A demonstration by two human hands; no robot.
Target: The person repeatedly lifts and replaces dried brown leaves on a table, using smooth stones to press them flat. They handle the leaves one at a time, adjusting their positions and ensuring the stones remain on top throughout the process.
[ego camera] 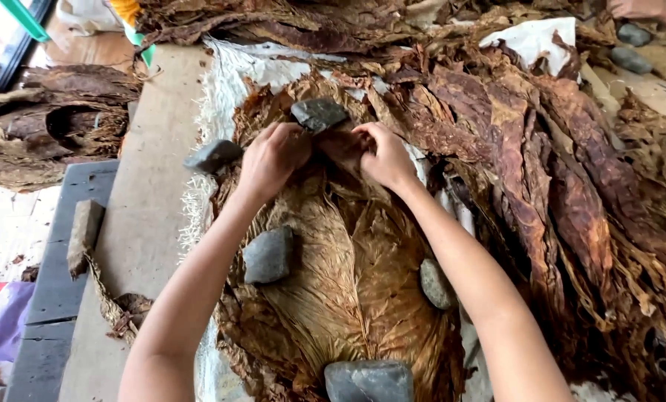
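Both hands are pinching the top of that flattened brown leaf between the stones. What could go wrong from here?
1. The dried leaf looks brittle; pulling with the left hand and right hand may tear it.
2. The grey stone lies just beyond the fingers and could get knocked aside.
3. The side stones pin the leaf, so tugging might rip it there.

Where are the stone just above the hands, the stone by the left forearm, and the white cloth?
Top grey stone (319, 114), head view: centre of its flat face.
Square grey stone (268, 255), head view: its middle.
White cloth (232, 71), head view: bare upper part.
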